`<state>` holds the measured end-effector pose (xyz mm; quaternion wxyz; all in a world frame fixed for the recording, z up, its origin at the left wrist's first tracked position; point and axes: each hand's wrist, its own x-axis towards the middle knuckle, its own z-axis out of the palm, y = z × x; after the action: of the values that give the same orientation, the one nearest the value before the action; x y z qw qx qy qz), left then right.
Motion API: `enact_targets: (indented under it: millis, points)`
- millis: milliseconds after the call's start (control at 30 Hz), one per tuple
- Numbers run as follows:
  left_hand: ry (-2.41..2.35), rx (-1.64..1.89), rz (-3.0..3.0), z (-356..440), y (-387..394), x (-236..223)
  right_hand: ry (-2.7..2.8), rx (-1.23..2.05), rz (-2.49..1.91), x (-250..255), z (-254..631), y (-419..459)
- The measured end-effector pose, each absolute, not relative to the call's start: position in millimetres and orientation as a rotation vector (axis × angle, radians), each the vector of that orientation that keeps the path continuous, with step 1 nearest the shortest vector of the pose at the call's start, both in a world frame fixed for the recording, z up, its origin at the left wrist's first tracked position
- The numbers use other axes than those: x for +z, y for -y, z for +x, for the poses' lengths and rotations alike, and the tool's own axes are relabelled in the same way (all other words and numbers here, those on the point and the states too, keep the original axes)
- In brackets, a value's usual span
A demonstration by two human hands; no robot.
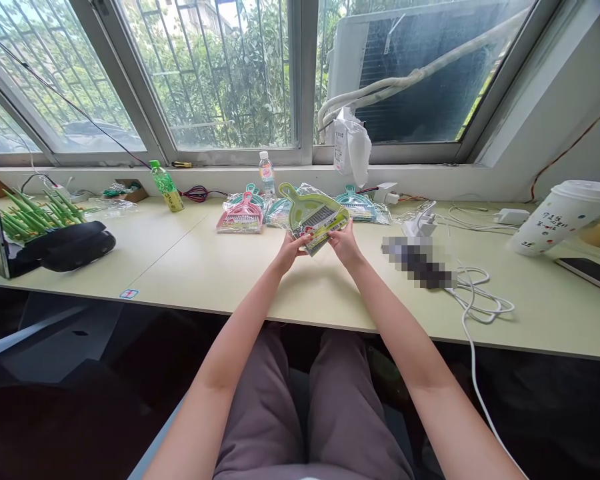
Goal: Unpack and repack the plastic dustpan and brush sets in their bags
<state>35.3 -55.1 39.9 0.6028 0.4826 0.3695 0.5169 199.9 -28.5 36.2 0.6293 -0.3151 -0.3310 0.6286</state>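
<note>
Both my hands hold a packaged light-green mini dustpan and brush set [312, 215] a little above the pale desk [190, 267]. My left hand [291, 249] grips the pack's lower left edge, fingers closed on it. Its lower right edge is pinched by my right hand [345, 243]. The pack tilts with its handle pointing up and away. Behind it lie more packaged sets: a pink one [241, 217] to the left, teal ones [359, 205] to the right and at the back.
A green bottle [167, 186] and a small clear bottle [267, 175] stand by the window sill. A black bag [73, 245] and green sticks [35, 212] sit left. A paper cup [563, 217], white cables [480, 303] and a blurred dark object [419, 261] lie right.
</note>
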Motion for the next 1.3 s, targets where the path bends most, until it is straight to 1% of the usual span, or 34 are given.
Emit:
enact_targets:
  millis: [567, 700, 833, 933, 1033, 1133, 1300]
  points:
    - [-0.835, 1.208, 1.092, 38, 56, 40, 0.812, 1.357, -0.67, 42, 201, 30]
    - [-0.806, 1.228, 1.066, 38, 55, 37, 0.786, 1.258, -0.696, 49, 194, 37]
    - [-0.738, 1.12, 1.037, 40, 58, 36, 0.837, 1.16, -0.671, 57, 190, 45]
    - [-0.675, 0.984, 1.058, 43, 61, 38, 0.841, 1.145, -0.683, 60, 189, 47]
    - [-0.644, 0.943, 1.109, 44, 62, 42, 0.838, 1.149, -0.727, 59, 192, 44]
    - [-0.705, 0.979, 1.115, 44, 60, 46, 0.898, 1.138, -0.733, 57, 194, 38]
    - [-0.826, 1.184, 1.054, 42, 55, 44, 0.991, 1.076, -0.772, 50, 195, 34]
